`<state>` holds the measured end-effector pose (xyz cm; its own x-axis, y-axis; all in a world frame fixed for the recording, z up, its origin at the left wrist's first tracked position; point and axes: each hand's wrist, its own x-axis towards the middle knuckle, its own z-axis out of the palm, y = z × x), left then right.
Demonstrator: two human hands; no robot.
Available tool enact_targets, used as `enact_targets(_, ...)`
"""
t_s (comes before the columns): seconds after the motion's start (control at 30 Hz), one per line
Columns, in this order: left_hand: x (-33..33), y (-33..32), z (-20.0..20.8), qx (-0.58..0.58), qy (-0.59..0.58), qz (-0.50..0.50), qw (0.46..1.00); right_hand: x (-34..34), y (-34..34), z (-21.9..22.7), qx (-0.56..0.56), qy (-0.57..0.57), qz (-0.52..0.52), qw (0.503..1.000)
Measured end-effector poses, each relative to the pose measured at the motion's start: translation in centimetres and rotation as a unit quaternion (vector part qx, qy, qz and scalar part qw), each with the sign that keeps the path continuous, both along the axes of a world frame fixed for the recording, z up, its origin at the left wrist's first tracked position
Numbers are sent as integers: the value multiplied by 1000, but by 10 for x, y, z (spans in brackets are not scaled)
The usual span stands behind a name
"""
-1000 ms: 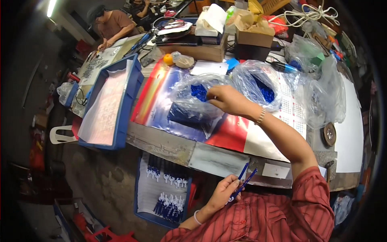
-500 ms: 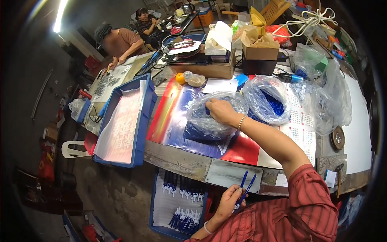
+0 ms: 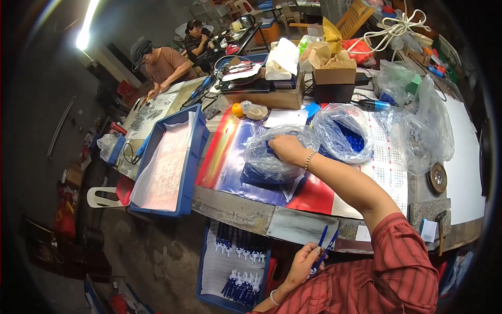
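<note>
My right hand (image 3: 287,148) reaches over a clear plastic bag (image 3: 257,144), its bottom filled with dark blue pieces. Those fingers are bent together at the bag's mouth with a bit of dark blue by the tips; what they grip is too small to name. Low in front of my body, my left hand (image 3: 305,261) is closed round two slim blue strips (image 3: 328,246) that stick up past the fingers. Beside it, below the table edge, a blue tray (image 3: 201,275) holds rows of dark blue straps with white ends (image 3: 241,282).
A second bag of shiny blue pieces (image 3: 351,137) stands right of the first. A large blue crate (image 3: 187,196) with pale paper sits left. Cardboard boxes (image 3: 334,76) stand at the back, a hammer (image 3: 441,230) at the right edge. A person (image 3: 167,65) works across the table.
The view has shifted slightly, so the scene sits a little further right and lower on the left side. My right hand stays at the bag and my left keeps the blue strips.
</note>
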<state>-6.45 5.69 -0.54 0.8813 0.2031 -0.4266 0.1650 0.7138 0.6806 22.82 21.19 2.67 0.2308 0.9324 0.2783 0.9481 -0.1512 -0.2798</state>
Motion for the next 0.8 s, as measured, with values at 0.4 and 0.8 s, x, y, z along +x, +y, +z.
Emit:
enact_targets(0.4, -1, -12, 6, 34, -5, 7, 999, 17, -1, 3, 40, 74, -38, 996)
enact_targets(0.8, -7, -13, 7, 59, -4, 11, 998, 12, -4, -5, -40, -14, -3, 999)
